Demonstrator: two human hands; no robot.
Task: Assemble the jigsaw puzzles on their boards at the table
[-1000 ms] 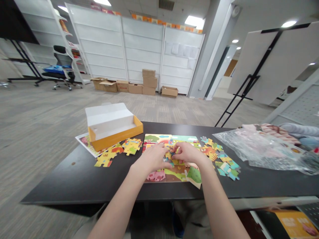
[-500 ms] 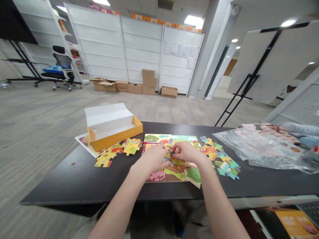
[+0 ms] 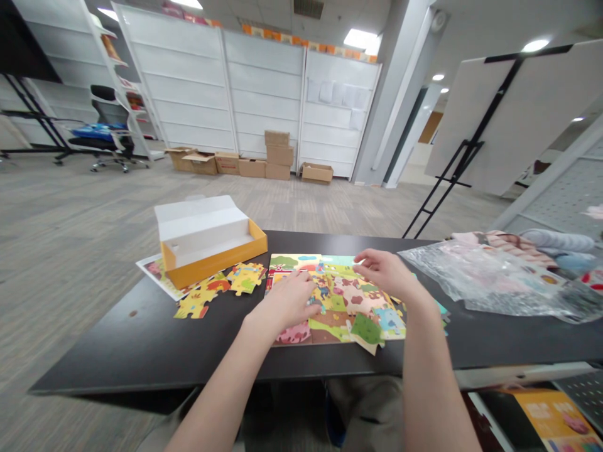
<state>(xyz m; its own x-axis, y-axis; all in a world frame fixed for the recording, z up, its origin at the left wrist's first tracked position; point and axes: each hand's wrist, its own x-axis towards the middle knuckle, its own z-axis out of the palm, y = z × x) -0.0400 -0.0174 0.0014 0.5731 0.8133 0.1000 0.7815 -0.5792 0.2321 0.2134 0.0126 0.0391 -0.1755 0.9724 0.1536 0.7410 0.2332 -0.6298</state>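
Puzzle (image 3: 332, 323) lies flat on black table (image 3: 117, 351), green piece (image 3: 367, 329) askew across its near edge. Person's left hand (image 3: 288, 297) rests over its left part, thumb and fingers apart; right hand (image 3: 387, 271) over far right, fingers loosely parted.

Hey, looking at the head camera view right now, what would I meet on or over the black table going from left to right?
Open yellow box, left hand, right hand, clear plastic bag.
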